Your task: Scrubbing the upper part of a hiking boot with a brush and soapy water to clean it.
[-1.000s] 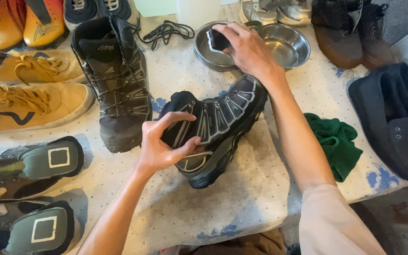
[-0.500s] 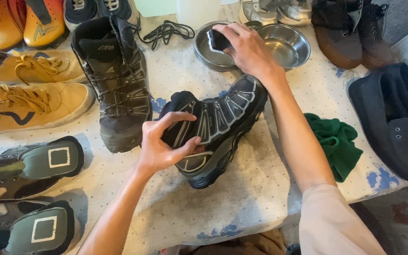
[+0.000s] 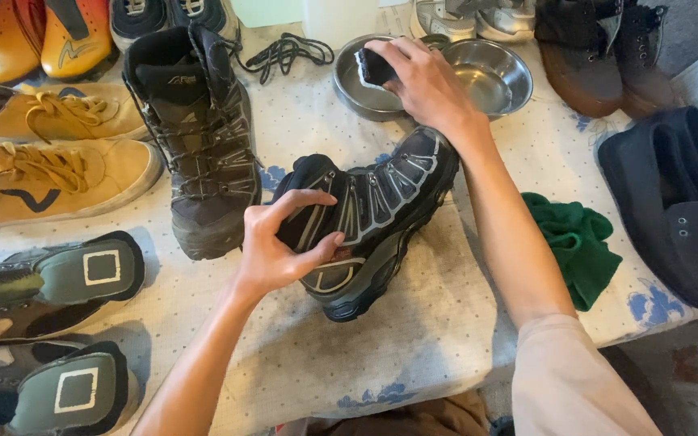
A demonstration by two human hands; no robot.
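Observation:
A black and grey hiking boot (image 3: pixel 381 214) lies on its side in the middle of the cloth-covered table (image 3: pixel 414 339). My left hand (image 3: pixel 280 242) grips its ankle collar and heel. My right hand (image 3: pixel 422 81) reaches past the boot's toe and pinches a small dark sponge (image 3: pixel 375 69) over the left one of two steel bowls (image 3: pixel 357 85). The matching boot (image 3: pixel 199 137) stands upright to the left, laces in place.
Tan shoes (image 3: pixel 50 173) and green-soled shoes (image 3: pixel 58 282) line the left edge. A green rag (image 3: pixel 575 242) lies right of my forearm, with dark shoes (image 3: pixel 672 202) beyond. Loose black laces (image 3: pixel 284 52), a second steel bowl (image 3: pixel 490 77) and more footwear sit at the back.

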